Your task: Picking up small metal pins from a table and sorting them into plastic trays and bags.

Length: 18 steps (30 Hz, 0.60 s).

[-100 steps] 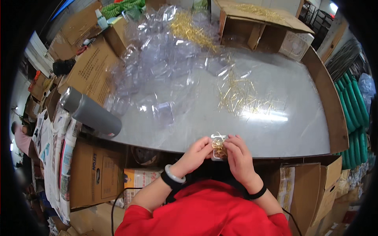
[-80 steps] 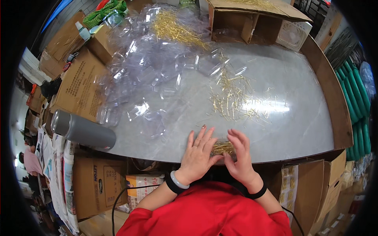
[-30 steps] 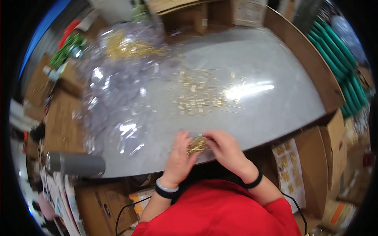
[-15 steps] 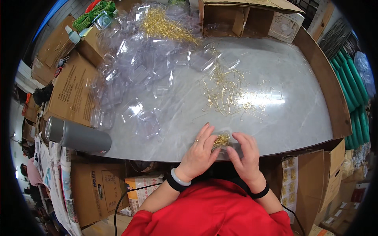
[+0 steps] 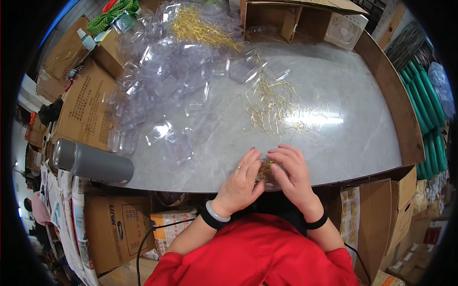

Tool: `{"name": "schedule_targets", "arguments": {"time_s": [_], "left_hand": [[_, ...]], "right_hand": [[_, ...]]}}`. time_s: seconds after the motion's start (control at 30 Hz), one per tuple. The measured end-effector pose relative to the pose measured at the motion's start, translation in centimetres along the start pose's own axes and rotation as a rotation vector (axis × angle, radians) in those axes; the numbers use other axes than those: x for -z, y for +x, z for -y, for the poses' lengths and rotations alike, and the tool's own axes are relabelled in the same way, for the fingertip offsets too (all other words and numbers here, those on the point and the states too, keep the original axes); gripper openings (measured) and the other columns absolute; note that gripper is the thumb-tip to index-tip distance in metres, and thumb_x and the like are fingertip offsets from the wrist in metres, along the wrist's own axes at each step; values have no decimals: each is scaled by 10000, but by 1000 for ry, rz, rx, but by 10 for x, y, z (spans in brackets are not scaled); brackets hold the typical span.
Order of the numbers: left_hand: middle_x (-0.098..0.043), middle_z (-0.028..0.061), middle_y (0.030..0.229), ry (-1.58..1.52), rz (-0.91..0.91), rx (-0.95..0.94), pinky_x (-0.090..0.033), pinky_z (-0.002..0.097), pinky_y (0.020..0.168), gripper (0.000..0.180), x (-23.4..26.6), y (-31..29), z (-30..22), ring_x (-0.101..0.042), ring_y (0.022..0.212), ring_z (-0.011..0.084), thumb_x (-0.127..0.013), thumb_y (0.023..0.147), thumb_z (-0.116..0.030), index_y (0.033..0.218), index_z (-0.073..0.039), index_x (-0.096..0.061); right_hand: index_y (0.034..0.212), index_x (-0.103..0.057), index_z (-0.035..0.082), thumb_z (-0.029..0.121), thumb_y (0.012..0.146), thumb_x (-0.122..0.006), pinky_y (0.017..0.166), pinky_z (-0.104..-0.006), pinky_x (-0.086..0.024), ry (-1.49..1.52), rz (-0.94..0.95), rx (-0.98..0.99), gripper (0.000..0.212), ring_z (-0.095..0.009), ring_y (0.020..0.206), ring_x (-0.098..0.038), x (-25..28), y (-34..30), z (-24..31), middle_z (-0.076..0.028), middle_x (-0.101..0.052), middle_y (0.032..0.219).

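Observation:
At the table's near edge, a small bunch of gold wire hooks [image 5: 264, 170] is between my hands. Clear plastic around the bunch is mostly hidden by my fingers. My left hand [image 5: 237, 187] wraps the bunch's left side, thumb near and fingers beyond it. From the other side, my right hand [image 5: 293, 174] presses its bent fingers and thumb against the hooks. Farther out on the table lies a loose scatter of gold wire hooks [image 5: 272, 112].
Clear plastic boxes [image 5: 167, 78] heap over the table's left, with a gold hook pile [image 5: 195, 26] on top. A grey flask [image 5: 98, 163] lies at the left edge. A cardboard shelf [image 5: 272, 21] and white fan [image 5: 344, 31] stand at the back; a cardboard wall [image 5: 393, 90] borders the right.
My right hand has moved left and closed in on the bunch of hooks, its fingers now covering the clear plastic that showed before. My left hand has stayed nearly in place.

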<state>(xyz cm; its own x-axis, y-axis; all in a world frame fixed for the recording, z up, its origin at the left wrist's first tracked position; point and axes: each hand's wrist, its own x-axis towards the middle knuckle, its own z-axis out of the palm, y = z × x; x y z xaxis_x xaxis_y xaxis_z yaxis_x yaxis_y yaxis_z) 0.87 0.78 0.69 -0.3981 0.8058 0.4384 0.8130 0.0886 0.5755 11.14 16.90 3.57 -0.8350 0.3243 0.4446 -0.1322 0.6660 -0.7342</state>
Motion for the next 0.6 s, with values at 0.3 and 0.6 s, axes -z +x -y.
{"name": "schedule_targets", "arguments": {"time_s": [0.3,0.6], "left_hand": [[-464,262,1443,27,-7,-5,-405,515,1114,333,1,1,-2,-408,1394,485,-621,886,-15,1211,41,-570],[-479,233,1420,-122,-193,54,-427,472,1071,363,-4,-1,-3,-459,1329,454,-689,900,-66,1243,3,-590]], "right_hand": [[1029,-686,72,76,879,-699,1005,-457,-448,-29,-33,-25,151,-344,1209,-564,-3,-9,-17,-92,-670,1175],[999,-641,57,61,865,-702,760,-427,-482,-354,-47,25,148,-313,882,-603,-2,-8,-8,-102,-628,876]]}}
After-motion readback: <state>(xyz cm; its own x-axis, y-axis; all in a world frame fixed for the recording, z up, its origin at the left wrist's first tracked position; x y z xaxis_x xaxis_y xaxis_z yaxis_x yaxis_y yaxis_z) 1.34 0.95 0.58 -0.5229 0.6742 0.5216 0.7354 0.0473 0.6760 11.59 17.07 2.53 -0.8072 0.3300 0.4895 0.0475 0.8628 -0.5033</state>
